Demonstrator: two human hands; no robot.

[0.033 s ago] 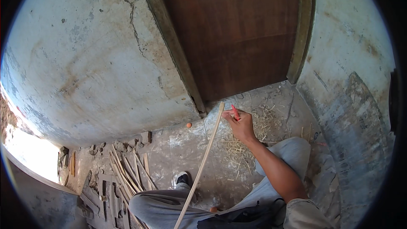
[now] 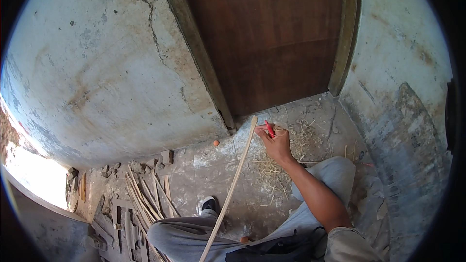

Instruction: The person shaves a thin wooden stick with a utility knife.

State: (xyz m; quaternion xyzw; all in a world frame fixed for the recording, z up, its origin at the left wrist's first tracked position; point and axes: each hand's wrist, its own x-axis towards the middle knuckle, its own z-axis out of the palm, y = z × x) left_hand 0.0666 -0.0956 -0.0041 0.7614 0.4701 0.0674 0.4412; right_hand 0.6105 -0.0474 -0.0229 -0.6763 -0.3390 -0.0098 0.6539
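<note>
The right hand is clamped on a red pen, its tip just beside the top end of a long wooden strip leaning across the lap. The left hand is out of sight. Shavings litter the floor.

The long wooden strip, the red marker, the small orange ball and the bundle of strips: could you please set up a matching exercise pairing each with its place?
Things:
1. long wooden strip
2. red marker
3. small orange ball
4. bundle of strips

Places:
A. on the floor tiles close to the foot of the wall
B. held in the right hand
C. lying on the floor to the left of the shoe
D. running from the lap up toward the door

Pairs: 1-D, 2-B, 3-A, 4-C
</note>
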